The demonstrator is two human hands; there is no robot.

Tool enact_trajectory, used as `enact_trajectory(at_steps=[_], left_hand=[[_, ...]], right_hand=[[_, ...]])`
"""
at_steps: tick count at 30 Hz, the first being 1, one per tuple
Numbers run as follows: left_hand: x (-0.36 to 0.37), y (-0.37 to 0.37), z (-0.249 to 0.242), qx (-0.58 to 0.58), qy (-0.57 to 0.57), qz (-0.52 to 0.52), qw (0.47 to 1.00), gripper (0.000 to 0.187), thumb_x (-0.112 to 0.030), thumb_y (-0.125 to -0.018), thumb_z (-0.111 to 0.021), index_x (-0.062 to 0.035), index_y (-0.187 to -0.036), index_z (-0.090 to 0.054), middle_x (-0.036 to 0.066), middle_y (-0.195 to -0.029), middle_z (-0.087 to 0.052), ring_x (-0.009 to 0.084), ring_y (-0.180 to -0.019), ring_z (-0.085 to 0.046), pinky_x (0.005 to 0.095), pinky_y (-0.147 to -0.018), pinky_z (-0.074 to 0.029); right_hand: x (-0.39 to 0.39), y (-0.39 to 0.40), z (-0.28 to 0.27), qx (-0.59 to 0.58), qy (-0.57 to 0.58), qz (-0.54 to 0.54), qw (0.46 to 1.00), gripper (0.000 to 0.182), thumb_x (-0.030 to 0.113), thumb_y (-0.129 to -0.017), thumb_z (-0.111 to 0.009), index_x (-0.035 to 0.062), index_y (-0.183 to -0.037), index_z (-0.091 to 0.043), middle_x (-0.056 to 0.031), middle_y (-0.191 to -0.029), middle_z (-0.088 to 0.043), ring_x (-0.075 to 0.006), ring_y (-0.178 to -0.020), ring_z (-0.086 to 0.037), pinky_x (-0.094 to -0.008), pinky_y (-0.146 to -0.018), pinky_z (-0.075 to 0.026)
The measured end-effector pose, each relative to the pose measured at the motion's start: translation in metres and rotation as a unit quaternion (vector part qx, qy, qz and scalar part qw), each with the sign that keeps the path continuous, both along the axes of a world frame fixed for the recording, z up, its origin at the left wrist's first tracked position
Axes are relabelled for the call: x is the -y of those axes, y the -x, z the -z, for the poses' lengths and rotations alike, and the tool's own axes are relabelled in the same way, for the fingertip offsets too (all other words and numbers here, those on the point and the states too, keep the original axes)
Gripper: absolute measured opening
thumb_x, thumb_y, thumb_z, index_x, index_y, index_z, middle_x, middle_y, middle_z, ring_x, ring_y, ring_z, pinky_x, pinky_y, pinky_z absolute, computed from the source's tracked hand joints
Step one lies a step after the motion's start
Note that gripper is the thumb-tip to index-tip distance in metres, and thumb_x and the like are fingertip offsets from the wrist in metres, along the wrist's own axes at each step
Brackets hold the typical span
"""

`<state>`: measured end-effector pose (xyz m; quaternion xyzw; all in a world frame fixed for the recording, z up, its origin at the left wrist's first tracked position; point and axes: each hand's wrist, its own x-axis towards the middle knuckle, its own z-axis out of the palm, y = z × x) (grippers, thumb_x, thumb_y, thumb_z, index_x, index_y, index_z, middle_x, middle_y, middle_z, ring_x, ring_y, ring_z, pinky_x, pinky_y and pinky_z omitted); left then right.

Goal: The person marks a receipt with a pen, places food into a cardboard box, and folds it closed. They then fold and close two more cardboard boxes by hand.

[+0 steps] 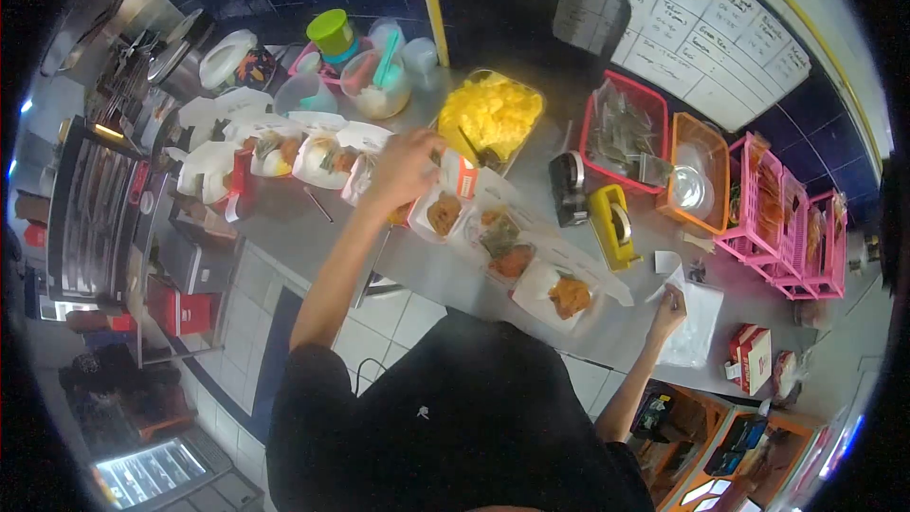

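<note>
My left hand (pixel 408 169) is over the row of open food boxes, beside the tray of yellow food (pixel 491 114). Its fingers are bent together, and anything between them is hidden. Just right of it is a red and white carton flap (pixel 466 180). Fried pieces lie in the nearer boxes, one at the row's right end (pixel 569 298) and another (pixel 444 214) close below my left hand. At the right, my right hand (pixel 671 311) pinches the edge of a thin white sheet or bag (pixel 700 318) on the metal counter.
Behind the boxes stand a black dispenser (pixel 569 188), a yellow tape dispenser (pixel 614 228), a red basket of packets (pixel 626 128), an orange basket (pixel 700 171) and pink racks (pixel 770 213). Plastic tubs (pixel 374 85) stand at back left. A red box (pixel 751 358) is at right.
</note>
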<state>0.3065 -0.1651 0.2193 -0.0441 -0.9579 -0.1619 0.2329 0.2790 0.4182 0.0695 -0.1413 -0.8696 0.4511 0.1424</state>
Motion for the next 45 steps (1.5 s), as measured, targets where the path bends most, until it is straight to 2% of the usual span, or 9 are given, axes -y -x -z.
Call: enact_trajectory(at_steps=[3, 13, 20, 22, 30, 32, 37, 40, 45], left_hand=[[-0.008, 0.04, 0.056, 0.143, 0.2, -0.013, 0.969, 0.019, -0.018, -0.082, -0.072, -0.0084, -0.098, -0.071, 0.008, -0.098, -0.07, 0.028, -0.112, -0.06, 0.0451, -0.105, -0.04], [-0.05, -0.085, 0.109, -0.049, 0.019, -0.112, 0.992, 0.024, -0.017, -0.081, -0.069, -0.0196, -0.105, -0.072, 0.001, -0.101, -0.065, 0.0265, -0.1, -0.057, 0.0458, -0.09, -0.041], [-0.073, -0.128, 0.167, -0.125, -0.11, -0.238, 0.957, 0.039, -0.008, -0.076, -0.069, -0.0232, -0.112, -0.072, 0.003, -0.104, -0.061, 0.0284, -0.099, -0.056, 0.0462, -0.087, -0.041], [-0.079, -0.14, 0.157, -0.108, -0.126, -0.279, 0.946, 0.035, -0.011, -0.075, -0.073, -0.0184, -0.108, -0.073, 0.007, -0.106, -0.06, 0.0295, -0.106, -0.055, 0.0469, -0.094, -0.04], [-0.057, -0.135, 0.135, -0.148, -0.347, -0.339, 0.862, 0.042, -0.005, -0.076, -0.072, -0.0055, -0.117, -0.062, 0.017, -0.119, -0.059, 0.04, -0.115, -0.052, 0.0488, -0.1, -0.039], [-0.049, -0.146, 0.171, -0.141, -0.265, -0.343, 0.89, 0.044, -0.008, -0.079, -0.074, -0.0017, -0.119, -0.059, 0.018, -0.116, -0.062, 0.0398, -0.112, -0.056, 0.049, -0.099, -0.043], [-0.035, -0.192, 0.258, 0.067, -0.629, -0.311, 0.709, 0.031, -0.023, -0.093, -0.07, 0.0013, -0.11, -0.061, 0.016, -0.094, -0.065, 0.0256, -0.084, -0.066, 0.0376, -0.071, -0.055], [-0.023, -0.21, 0.29, 0.008, -0.474, -0.305, 0.826, 0.022, -0.021, -0.099, -0.064, -0.0001, -0.098, -0.058, 0.009, -0.089, -0.061, 0.0141, -0.074, -0.063, 0.0281, -0.053, -0.052], [-0.04, -0.237, 0.139, 0.041, -0.635, -0.213, 0.742, 0.01, -0.005, -0.097, -0.058, -0.0013, -0.104, -0.051, 0.009, -0.094, -0.057, 0.0164, -0.073, -0.062, 0.0331, -0.057, -0.061]], right_hand=[[-0.002, 0.0, -0.02, -0.019, 0.048, 0.04, 0.998, 0.02, -0.002, -0.091, -0.055, 0.0008, -0.102, -0.072, -0.0083, -0.09, -0.07, -0.0176, -0.088, -0.062, -0.0335, -0.082, -0.049], [0.11, -0.069, -0.12, -0.137, -0.073, 0.082, 0.985, 0.02, 0.0, -0.094, -0.055, 0.0001, -0.101, -0.073, -0.0112, -0.097, -0.071, -0.0236, -0.091, -0.067, -0.0383, -0.083, -0.051], [0.278, -0.104, -0.134, -0.275, -0.096, -0.325, 0.9, 0.034, 0.0, -0.073, -0.074, 0.0055, -0.107, -0.074, -0.0137, -0.094, -0.067, -0.036, -0.09, -0.064, -0.0436, -0.078, -0.052], [0.317, -0.115, -0.089, -0.162, -0.134, -0.481, 0.851, 0.052, 0.011, -0.075, -0.075, 0.0055, -0.126, -0.065, -0.0183, -0.119, -0.059, -0.0367, -0.113, -0.056, -0.0507, -0.099, -0.045], [0.417, -0.067, -0.003, -0.186, -0.26, -0.549, 0.772, 0.063, 0.023, -0.072, -0.078, 0.0067, -0.129, -0.061, -0.0179, -0.127, -0.058, -0.0344, -0.125, -0.054, -0.0501, -0.104, -0.045], [0.423, -0.065, 0.002, -0.115, -0.142, -0.577, 0.796, 0.058, 0.026, -0.068, -0.081, 0.0065, -0.121, -0.067, -0.0135, -0.118, -0.065, -0.031, -0.118, -0.061, -0.043, -0.098, -0.05], [0.412, -0.075, -0.007, 0.008, 0.009, -0.547, 0.837, 0.039, 0.006, -0.074, -0.075, 0.0077, -0.113, -0.073, -0.0153, -0.108, -0.069, -0.0329, -0.097, -0.069, -0.0391, -0.088, -0.055], [0.412, -0.075, -0.013, 0.032, 0.096, -0.522, 0.847, 0.035, 0.003, -0.078, -0.07, 0.0067, -0.112, -0.073, -0.0158, -0.103, -0.07, -0.0292, -0.095, -0.069, -0.0367, -0.085, -0.054], [0.388, -0.088, -0.083, -0.027, 0.144, -0.477, 0.867, 0.019, 0.006, -0.083, -0.069, 0.0025, -0.101, -0.071, -0.0147, -0.096, -0.069, -0.0292, -0.089, -0.068, -0.0357, -0.079, -0.053]])
